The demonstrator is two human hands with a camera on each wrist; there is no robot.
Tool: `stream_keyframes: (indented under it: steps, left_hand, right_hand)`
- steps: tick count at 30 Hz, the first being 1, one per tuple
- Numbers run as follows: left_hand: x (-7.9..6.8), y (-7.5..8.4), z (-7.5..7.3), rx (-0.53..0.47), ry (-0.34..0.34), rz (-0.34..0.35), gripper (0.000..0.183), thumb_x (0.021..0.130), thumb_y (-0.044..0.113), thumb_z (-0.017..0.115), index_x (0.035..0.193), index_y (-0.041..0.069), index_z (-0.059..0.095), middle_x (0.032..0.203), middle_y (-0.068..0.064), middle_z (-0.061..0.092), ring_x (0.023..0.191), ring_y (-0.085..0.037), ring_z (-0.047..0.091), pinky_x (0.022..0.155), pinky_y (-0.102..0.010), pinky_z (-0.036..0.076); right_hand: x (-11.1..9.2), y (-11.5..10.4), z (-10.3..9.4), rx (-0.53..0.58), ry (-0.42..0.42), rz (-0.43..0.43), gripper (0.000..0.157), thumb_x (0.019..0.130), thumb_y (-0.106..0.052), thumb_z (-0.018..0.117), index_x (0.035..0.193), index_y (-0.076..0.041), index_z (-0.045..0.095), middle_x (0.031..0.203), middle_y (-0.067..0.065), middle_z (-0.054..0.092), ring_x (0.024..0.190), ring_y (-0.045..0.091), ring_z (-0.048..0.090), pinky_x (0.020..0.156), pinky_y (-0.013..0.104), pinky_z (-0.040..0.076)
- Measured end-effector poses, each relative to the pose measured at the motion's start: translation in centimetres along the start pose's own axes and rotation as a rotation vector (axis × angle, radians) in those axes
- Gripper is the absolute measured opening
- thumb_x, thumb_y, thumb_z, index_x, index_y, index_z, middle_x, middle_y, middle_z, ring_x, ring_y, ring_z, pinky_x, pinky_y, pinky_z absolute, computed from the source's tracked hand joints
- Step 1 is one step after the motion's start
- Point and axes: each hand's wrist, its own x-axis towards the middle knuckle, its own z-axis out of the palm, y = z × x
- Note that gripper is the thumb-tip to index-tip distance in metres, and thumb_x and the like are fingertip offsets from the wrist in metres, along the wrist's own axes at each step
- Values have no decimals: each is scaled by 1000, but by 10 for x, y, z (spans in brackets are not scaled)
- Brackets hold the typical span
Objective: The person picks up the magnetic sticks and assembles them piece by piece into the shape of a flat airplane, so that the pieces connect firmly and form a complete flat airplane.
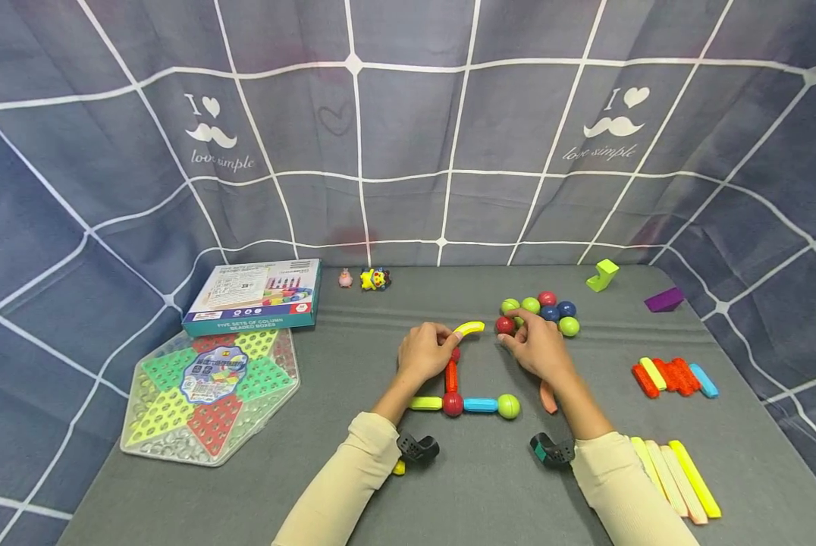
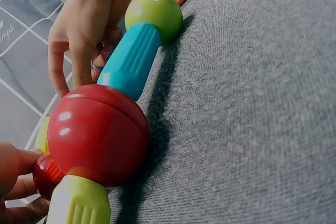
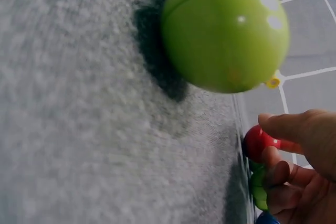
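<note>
My left hand [image 1: 425, 350] pinches a curved yellow rod [image 1: 472, 327] beside a small red ball [image 1: 456, 354] at the far end of a red rod [image 1: 452, 377]. That rod leads to a larger-looking red ball [image 2: 100, 135], which joins a yellow-green rod [image 1: 425, 403] and a blue rod [image 1: 480, 405] tipped by a green ball [image 3: 226, 32]. My right hand [image 1: 539, 350] has thumb and finger on either side of another red ball [image 3: 259, 143], at the near left of a ball cluster. Beneath that forearm lies a curved orange rod [image 1: 547, 397].
Green and blue balls [image 1: 566, 309] lie beyond my right hand. Short rods [image 1: 674, 377] and long sticks [image 1: 695, 479] sit at right. A box [image 1: 254, 292] and a star-patterned game board [image 1: 155, 432] occupy the left. Two small figures [image 1: 375, 279] and two blocks [image 1: 602, 275] stand along the back.
</note>
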Motion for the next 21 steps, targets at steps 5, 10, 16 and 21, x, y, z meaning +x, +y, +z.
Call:
stream_keyframes:
  steps: [5, 10, 16, 21]
  left_hand:
    - [0, -1, 1, 2, 2, 8, 25, 89, 44, 62, 90, 23, 75, 74, 12, 63, 64, -9, 54, 58, -29, 42]
    - [1, -1, 1, 2, 7, 8, 25, 89, 45, 62, 91, 24, 75, 75, 12, 64, 65, -9, 54, 59, -30, 42]
    - [1, 0, 1, 11, 12, 14, 25, 90, 44, 62, 89, 23, 75, 72, 11, 62, 64, -9, 53, 58, -31, 42]
    - [1, 0, 1, 11, 12, 12, 25, 90, 44, 62, 89, 23, 75, 73, 11, 62, 64, -9, 54, 59, -31, 43]
  right_hand:
    - [4, 2, 7, -52, -26, 4, 41, 81, -23, 76, 117, -9, 60, 59, -2, 54, 53, 13, 50, 56, 34, 39]
    - [4, 3, 8, -12, -31, -17, 36, 82, -23, 75, 111, -8, 60, 60, 0, 54, 52, 13, 48, 53, 33, 38]
    - [2, -3, 4, 164, -19, -57, 34, 85, -24, 73, 111, -9, 61, 59, 1, 52, 50, 15, 47, 49, 30, 37]
    - [1, -8, 6, 214, -42, -68, 31, 85, -27, 73, 110, -12, 62, 62, 1, 52, 53, 15, 48, 50, 28, 37]
